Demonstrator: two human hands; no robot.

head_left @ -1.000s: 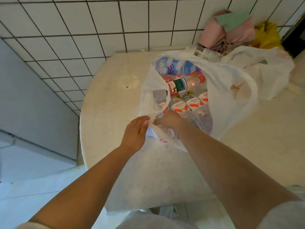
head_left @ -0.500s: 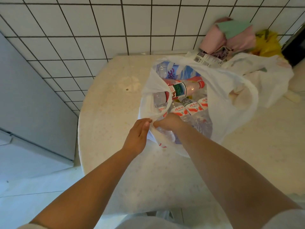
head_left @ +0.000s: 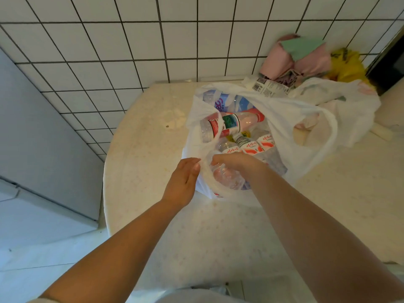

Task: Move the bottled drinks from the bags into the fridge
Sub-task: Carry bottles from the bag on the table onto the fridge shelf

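Note:
A white plastic bag [head_left: 290,119] stands open on the pale round table [head_left: 153,215], filled with several bottled drinks. A clear bottle with a red and green label [head_left: 227,125] lies across the top, and red-and-white labelled bottles [head_left: 258,146] stand below it. My left hand [head_left: 182,182] pinches the bag's near rim and holds it aside. My right hand [head_left: 235,164] reaches inside the bag, its fingers curled over a clear bottle [head_left: 227,178] at the near side. The fingertips are hidden by plastic.
A second white bag [head_left: 341,110] lies behind on the right, with pink cloth [head_left: 293,60] and a yellow bag [head_left: 347,66] by the tiled wall [head_left: 153,40]. A grey appliance side [head_left: 39,127] stands to the left of the table.
Both hands stay at the bag's near rim. The right hand has gone a little deeper onto the near clear bottle, and the bag mouth is pulled wider.

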